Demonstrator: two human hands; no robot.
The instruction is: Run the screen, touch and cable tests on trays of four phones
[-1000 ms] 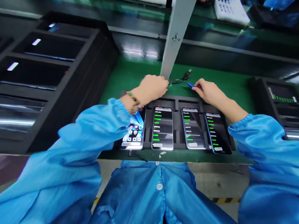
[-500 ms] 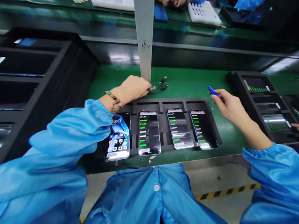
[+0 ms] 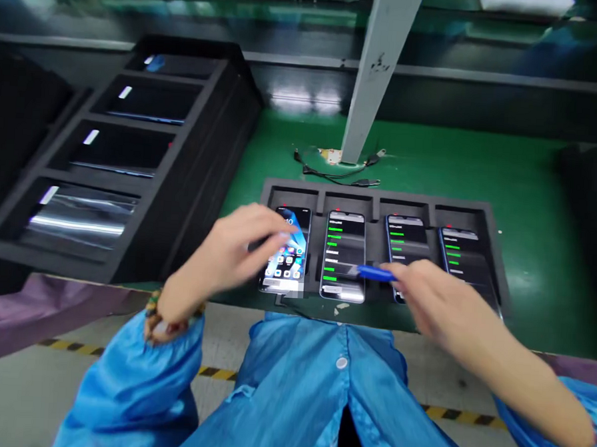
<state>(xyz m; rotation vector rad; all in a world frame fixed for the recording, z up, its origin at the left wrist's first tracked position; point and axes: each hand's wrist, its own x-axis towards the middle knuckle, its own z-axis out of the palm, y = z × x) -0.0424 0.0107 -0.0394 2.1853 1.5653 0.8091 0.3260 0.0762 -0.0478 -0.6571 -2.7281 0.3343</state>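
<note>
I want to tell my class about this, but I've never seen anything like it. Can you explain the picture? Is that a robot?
No robot here: those are a person's two bare hands, coming out of blue sleeves. The camera sits on the person's head, looking forward and down, so you see what's before them.

On the green table is a dark tray with four lit phones. The leftmost phone shows little pictures; the other three show green lines. Black cables lie behind the tray.

The right hand holds a blue pen-like tool. The left hand is over the leftmost phone, seemingly holding nothing; I can't tell whether it touches the screen.
</note>
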